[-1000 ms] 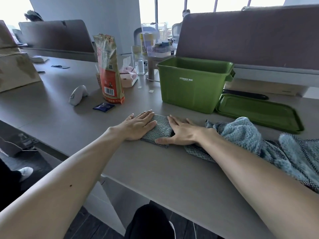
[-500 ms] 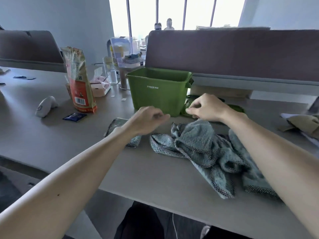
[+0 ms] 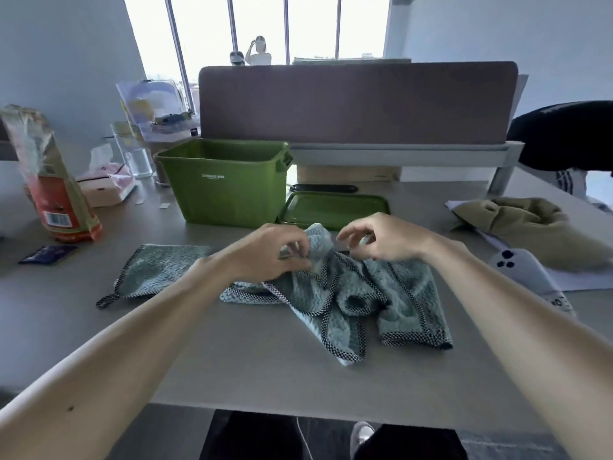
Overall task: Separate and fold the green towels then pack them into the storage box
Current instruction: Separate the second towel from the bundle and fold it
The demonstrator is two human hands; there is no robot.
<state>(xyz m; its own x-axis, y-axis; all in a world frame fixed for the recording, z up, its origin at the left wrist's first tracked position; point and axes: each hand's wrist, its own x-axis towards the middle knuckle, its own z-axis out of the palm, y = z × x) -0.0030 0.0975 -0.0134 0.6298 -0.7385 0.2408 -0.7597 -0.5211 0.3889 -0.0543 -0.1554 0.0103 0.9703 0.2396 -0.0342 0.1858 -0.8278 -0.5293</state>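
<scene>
A crumpled heap of green towels (image 3: 361,297) with checked black-and-white edging lies at the middle of the table. My left hand (image 3: 268,250) pinches a raised fold at the heap's far edge. Just to the right of that fold hovers my right hand (image 3: 381,239), fingers spread and curled, with nothing in it. One folded green towel (image 3: 159,273) lies flat to the left of the heap. Behind the towels stands the open green storage box (image 3: 225,184), with its lid (image 3: 335,207) flat on the table to its right.
A tall red and tan bag (image 3: 49,180) stands at the left, a small dark blue packet (image 3: 48,254) in front of it. A pink tissue box (image 3: 106,185) and clear containers sit behind. An olive cloth (image 3: 530,227) and a white device (image 3: 520,270) lie at the right.
Both hands left the folded towel and moved right to the crumpled heap. My left hand has taken hold of a fold; the view has turned right.
</scene>
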